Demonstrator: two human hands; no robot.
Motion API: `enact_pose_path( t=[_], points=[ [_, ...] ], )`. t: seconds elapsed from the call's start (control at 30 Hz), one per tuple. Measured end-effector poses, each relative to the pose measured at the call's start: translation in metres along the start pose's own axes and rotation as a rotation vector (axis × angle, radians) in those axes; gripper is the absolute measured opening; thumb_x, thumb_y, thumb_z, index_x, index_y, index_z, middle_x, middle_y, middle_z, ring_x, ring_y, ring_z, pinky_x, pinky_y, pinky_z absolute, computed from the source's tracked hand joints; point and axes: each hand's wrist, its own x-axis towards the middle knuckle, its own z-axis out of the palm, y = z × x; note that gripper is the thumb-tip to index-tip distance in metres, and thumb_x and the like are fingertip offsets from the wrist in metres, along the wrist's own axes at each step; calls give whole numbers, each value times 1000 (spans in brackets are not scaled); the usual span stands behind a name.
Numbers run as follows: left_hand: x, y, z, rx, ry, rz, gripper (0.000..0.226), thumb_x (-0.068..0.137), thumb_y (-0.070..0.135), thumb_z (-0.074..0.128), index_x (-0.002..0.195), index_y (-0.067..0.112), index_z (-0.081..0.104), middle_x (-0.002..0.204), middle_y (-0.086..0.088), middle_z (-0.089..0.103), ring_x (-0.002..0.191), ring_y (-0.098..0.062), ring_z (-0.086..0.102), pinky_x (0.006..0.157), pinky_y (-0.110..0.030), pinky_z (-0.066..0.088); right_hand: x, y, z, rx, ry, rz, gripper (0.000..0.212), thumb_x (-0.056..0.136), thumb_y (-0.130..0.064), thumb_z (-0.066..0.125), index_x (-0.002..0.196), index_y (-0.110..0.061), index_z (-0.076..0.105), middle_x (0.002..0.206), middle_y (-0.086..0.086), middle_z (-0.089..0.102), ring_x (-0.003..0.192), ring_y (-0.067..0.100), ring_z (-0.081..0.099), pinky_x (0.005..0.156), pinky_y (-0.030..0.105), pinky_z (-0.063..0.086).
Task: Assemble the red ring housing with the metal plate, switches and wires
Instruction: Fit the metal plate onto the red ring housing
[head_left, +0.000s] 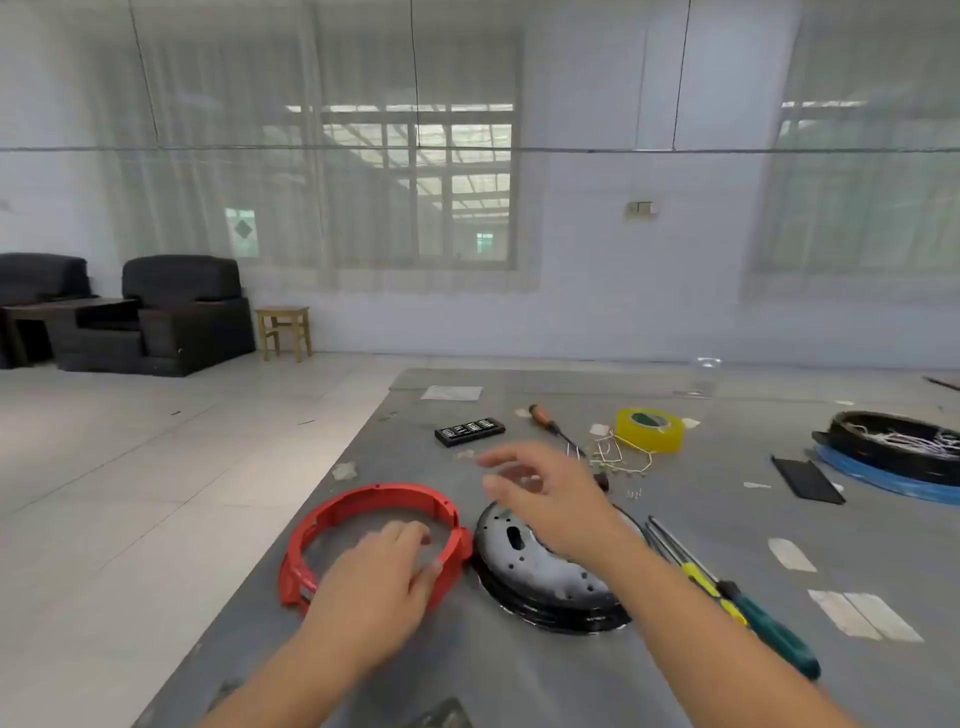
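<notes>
The red ring housing (332, 514) lies flat near the left edge of the grey table (675, 530). My left hand (382, 582) rests over its near right side, thumb pressed against the rim, fingers inside the ring. Right beside the ring lies the round metal plate (540, 571) on a black base. My right hand (550, 499) hovers above the plate's far side, fingers spread and blurred, holding nothing. A tangle of pale wires (621, 457) lies behind it, near the yellow tape.
A yellow tape roll (649, 428), an orange-handled screwdriver (545, 421) and a black bit case (470, 431) sit farther back. Two screwdrivers (727, 592) lie at the right of the plate. A black and blue round assembly (898, 452) stands far right. The table's left edge is close.
</notes>
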Motion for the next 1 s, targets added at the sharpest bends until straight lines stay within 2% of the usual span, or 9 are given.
enact_pose_path(
  t=[0.1,0.17,0.23,0.3,0.47,0.67,0.83,0.9,1.0],
  points=[
    [10,3,25,239,-40,-43,32,108,54,37,121,31,55,123,8,62,118,-19,62,91,-38,49,4,54,32,-571,-149,67,40,97,-47,59,135,-32,59,136,-5,56,127,16,53,108,37,42],
    [10,-1,38,251,-15,-2,31,105,50,44,100,27,64,98,4,67,93,-22,70,73,-39,53,-7,85,56,-807,-228,91,52,97,-57,49,143,-33,48,148,-2,45,136,24,43,110,41,39],
    [9,-10,49,321,63,71,32,96,48,48,79,25,63,74,4,63,66,-22,68,53,-35,47,-16,99,68,-974,-200,35,54,94,-56,48,141,-30,49,147,1,49,134,26,47,107,43,42],
    [11,-13,49,325,111,71,34,92,50,47,74,25,60,66,5,61,58,-20,64,49,-32,42,-21,102,73,-1041,-114,-22,51,91,-52,54,134,-26,59,139,3,59,125,26,58,101,42,50],
    [14,-17,51,279,71,74,29,91,50,65,79,25,58,67,5,65,60,-21,67,51,-33,40,-22,104,71,-1073,-90,-63,51,94,-47,59,140,-24,59,145,3,58,131,25,57,106,43,49],
    [14,-25,50,153,29,68,31,103,57,45,87,31,40,90,5,71,89,-23,69,68,-38,34,-25,103,73,-1114,-100,-14,52,98,-41,49,147,-24,50,156,0,46,142,24,46,115,45,39],
    [6,-28,43,116,57,32,44,103,64,24,104,34,56,92,10,71,92,-20,61,79,-39,36,-27,99,79,-1129,-95,37,53,98,-37,47,149,-26,46,159,-3,41,145,22,40,118,44,33],
    [3,-28,41,50,89,12,44,102,66,25,106,36,58,88,13,70,91,-18,57,86,-39,35,-28,96,80,-1114,-94,52,53,98,-39,47,149,-26,46,159,-3,41,146,22,40,119,44,32],
    [0,-28,41,-129,135,-39,29,103,65,38,110,43,57,88,21,65,99,-13,50,91,-39,25,-29,91,79,-1150,-84,44,55,99,-42,44,152,-26,43,160,-4,40,149,21,35,123,47,24]
  ],
)
